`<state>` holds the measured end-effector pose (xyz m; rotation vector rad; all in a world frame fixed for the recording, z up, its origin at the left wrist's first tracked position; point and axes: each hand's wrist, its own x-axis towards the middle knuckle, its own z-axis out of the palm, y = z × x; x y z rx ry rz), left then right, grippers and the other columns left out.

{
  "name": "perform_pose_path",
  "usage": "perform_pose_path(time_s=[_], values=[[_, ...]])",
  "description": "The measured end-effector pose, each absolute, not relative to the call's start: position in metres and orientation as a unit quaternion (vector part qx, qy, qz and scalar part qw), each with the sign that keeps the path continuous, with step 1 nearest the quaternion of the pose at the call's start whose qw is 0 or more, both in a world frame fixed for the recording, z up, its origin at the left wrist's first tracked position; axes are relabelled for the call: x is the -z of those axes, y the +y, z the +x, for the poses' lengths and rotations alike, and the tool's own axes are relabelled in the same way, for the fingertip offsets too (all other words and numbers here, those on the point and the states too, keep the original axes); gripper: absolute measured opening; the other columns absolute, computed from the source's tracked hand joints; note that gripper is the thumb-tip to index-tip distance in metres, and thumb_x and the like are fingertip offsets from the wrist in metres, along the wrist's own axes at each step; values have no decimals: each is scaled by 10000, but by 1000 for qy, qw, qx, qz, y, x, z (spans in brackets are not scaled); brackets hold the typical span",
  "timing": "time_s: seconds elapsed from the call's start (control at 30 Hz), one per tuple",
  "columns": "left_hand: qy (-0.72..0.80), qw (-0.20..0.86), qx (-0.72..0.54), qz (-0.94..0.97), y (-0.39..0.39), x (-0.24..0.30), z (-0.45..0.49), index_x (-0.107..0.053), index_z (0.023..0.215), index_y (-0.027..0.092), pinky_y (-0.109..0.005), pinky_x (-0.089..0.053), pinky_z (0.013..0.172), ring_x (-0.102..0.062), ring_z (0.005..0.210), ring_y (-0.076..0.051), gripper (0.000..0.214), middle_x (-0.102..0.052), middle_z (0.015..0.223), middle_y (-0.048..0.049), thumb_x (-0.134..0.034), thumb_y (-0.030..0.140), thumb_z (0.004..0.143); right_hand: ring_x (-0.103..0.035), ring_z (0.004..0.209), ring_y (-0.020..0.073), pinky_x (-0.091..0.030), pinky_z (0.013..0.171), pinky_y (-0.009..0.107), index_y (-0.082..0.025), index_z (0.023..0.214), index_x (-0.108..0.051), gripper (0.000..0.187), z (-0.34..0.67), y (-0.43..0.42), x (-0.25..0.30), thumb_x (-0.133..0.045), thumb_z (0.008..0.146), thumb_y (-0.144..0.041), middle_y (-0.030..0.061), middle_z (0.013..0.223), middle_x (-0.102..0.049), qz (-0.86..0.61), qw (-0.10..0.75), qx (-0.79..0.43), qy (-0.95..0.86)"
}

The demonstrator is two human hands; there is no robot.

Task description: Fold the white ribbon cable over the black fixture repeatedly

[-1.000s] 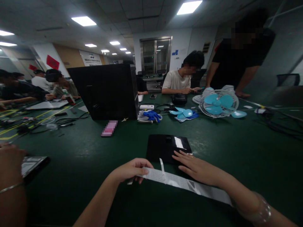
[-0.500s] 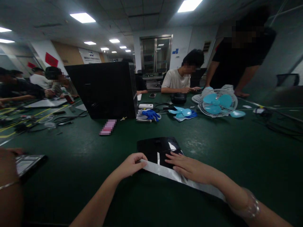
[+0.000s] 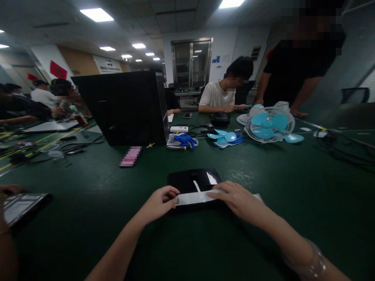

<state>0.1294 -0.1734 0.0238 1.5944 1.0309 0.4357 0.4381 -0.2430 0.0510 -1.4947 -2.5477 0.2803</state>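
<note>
A black flat tablet-like slab (image 3: 190,179) lies on the green table (image 3: 263,187) in front of me. Across its near edge lies a white strip of film (image 3: 193,198) with a small tab sticking up. My left hand (image 3: 159,203) pinches the strip's left end with curled fingers. My right hand (image 3: 237,199) lies flat on the strip's right part, fingers stretched out and pressing it down on the slab.
A black computer case (image 3: 125,107) stands behind, with a pink object (image 3: 130,157), blue gloves (image 3: 183,140) and blue fan parts (image 3: 269,125) around it. Another person's hand holds a tablet (image 3: 20,205) at the left. People sit and stand across the table. Cables (image 3: 342,154) lie right.
The strip, first hanging in front of the slab, has been brought forward and laid across its near edge. Both hands moved with it; my right hand now presses it flat.
</note>
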Motion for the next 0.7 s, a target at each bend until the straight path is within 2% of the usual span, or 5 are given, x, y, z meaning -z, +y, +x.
perform_pose_path(time_s=[0.2, 0.37, 0.53, 0.7], values=[[470, 499, -152, 712, -171, -26, 125, -641, 1091, 154, -339, -503, 759, -654, 881, -213, 297, -664, 1049, -96, -607, 312, 841, -483, 1209, 283, -408, 982, 521, -388, 1370, -538, 543, 440, -240, -39, -371, 916, -142, 56, 1328, -540, -506, 77, -90, -854], [519, 390, -133, 749, -171, -33, 124, -712, 1005, 205, -359, -471, 791, -645, 938, -256, 296, -715, 1020, -77, -600, 420, 836, -465, 1228, 280, -405, 987, 518, -397, 1392, -508, 577, 440, -238, -32, -381, 900, -123, 52, 1354, -512, -508, 71, -85, -854], [542, 315, -98, 773, -172, -36, 126, -722, 998, 238, -318, -457, 701, -647, 850, -235, 298, -729, 987, -52, -563, 437, 843, -449, 1263, 274, -388, 1025, 506, -386, 1395, -508, 607, 438, -239, -32, -368, 887, -86, 57, 1378, -500, -520, 59, -77, -848], [546, 287, -90, 782, -173, -34, 128, -716, 978, 254, -297, -444, 639, -647, 827, -227, 284, -721, 963, -40, -554, 444, 844, -420, 1306, 298, -368, 1051, 530, -365, 1407, -502, 551, 433, -243, -33, -392, 907, -162, 69, 1434, -459, -535, 45, -82, -840]])
